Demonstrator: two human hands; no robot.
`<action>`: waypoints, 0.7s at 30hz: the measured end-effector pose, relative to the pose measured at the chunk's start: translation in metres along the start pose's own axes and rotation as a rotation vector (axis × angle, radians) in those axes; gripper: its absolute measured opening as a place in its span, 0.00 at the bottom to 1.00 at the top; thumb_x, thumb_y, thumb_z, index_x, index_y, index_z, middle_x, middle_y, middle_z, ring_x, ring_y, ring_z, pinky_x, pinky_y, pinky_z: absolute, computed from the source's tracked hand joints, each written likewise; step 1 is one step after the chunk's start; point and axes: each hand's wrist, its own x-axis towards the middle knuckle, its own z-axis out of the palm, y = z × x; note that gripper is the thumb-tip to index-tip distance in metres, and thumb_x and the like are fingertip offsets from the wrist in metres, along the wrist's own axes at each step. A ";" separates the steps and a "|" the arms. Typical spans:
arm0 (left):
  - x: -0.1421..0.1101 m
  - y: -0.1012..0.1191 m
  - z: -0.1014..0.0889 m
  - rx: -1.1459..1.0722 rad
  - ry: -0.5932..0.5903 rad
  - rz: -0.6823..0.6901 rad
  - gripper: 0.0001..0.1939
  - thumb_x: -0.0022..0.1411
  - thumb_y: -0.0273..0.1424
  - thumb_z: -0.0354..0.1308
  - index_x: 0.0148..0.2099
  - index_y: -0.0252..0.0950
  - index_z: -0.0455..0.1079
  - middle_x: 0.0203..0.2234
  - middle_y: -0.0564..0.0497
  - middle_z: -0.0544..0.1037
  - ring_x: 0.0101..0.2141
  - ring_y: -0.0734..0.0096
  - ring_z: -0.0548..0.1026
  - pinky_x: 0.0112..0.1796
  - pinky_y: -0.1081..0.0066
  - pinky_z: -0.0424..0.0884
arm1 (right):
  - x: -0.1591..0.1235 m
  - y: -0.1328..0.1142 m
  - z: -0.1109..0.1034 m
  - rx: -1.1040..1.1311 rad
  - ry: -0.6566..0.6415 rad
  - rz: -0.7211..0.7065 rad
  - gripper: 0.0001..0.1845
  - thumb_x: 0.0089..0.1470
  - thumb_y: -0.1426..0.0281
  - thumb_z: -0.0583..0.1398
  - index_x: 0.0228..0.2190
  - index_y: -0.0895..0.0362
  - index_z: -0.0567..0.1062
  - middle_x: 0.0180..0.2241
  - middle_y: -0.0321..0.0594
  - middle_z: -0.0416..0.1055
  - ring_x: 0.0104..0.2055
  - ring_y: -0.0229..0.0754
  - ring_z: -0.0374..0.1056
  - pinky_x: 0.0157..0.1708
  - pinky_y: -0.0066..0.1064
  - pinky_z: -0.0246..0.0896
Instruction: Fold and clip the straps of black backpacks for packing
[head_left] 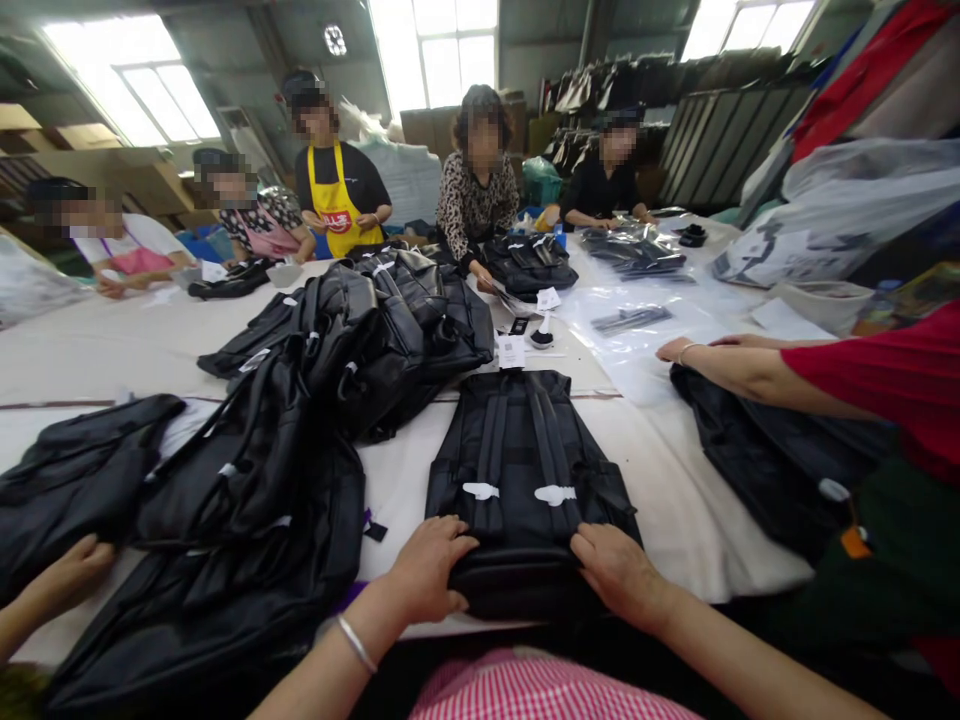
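A black backpack [517, 440] lies on the cloth-covered table right before me, its two shoulder straps facing up and its bottom end toward me. White wrapping [556, 494] is tied round each strap. My left hand [431, 565] grips the backpack's near left corner, thumb low and fingers over the edge. At the near right corner, my right hand [619, 570] has its fingers curled over the edge in the same way. A white tag [511, 351] lies at the backpack's far end.
Black backpacks are heaped [375, 340] to my left. Beside me at left, a co-worker's hand [79, 570] touches another bag; at right, a red-sleeved person [885, 370] handles one. Several people work across the table [645, 350]. Clear plastic bags [637, 315] lie at right.
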 end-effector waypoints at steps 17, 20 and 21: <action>0.022 -0.008 0.020 0.337 0.295 0.049 0.03 0.60 0.26 0.53 0.35 0.38 0.67 0.33 0.48 0.71 0.37 0.59 0.65 0.37 0.59 0.63 | -0.034 0.020 0.000 0.172 0.022 0.189 0.25 0.40 0.84 0.55 0.41 0.55 0.71 0.42 0.42 0.69 0.48 0.47 0.62 0.48 0.38 0.55; 0.024 -0.018 0.030 0.370 0.366 0.078 0.05 0.62 0.26 0.52 0.34 0.38 0.67 0.31 0.48 0.70 0.35 0.60 0.65 0.37 0.60 0.63 | -0.028 0.021 0.016 0.061 0.131 0.196 0.16 0.45 0.84 0.55 0.33 0.55 0.72 0.34 0.40 0.69 0.40 0.46 0.61 0.42 0.37 0.54; 0.024 -0.020 0.035 0.379 0.383 0.086 0.06 0.63 0.26 0.51 0.33 0.38 0.67 0.31 0.48 0.70 0.35 0.60 0.65 0.37 0.60 0.63 | -0.027 0.021 0.022 0.016 0.178 0.166 0.14 0.47 0.83 0.55 0.32 0.55 0.73 0.34 0.40 0.69 0.39 0.46 0.60 0.41 0.37 0.52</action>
